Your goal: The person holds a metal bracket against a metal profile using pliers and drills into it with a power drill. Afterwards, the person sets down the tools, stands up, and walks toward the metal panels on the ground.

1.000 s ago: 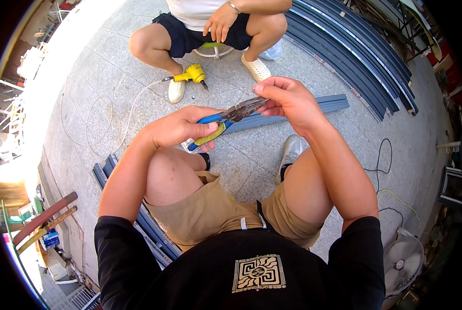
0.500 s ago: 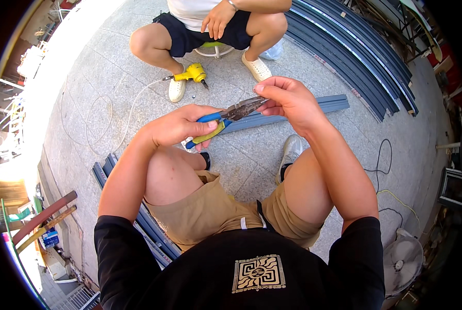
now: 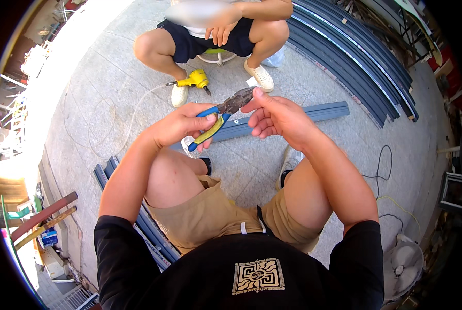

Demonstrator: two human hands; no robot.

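My left hand (image 3: 187, 125) is wrapped round the blue-and-yellow handles of a pair of pliers (image 3: 233, 103). Their dark, worn jaws point up and to the right, and the handles are spread a little. At the jaw tips is my right hand (image 3: 277, 116), its thumb and forefinger against the metal and its other fingers loosely curled. Whether a small piece sits between those fingertips I cannot make out. Below the pliers a grey metal profile (image 3: 313, 112) lies across the ground between my feet and the other person's.
Opposite me a person (image 3: 264, 36) sits on a low stool. A yellow power tool (image 3: 194, 80) with a pale hose stands by their shoe. Long grey profiles (image 3: 344, 57) are stacked at the far right, more (image 3: 156, 240) by my left leg. A fan (image 3: 402, 266) is at the lower right.
The pliers and my right hand have shifted slightly left. My right hand has turned, showing more of its curled fingers. The seated person's other arm has come across.
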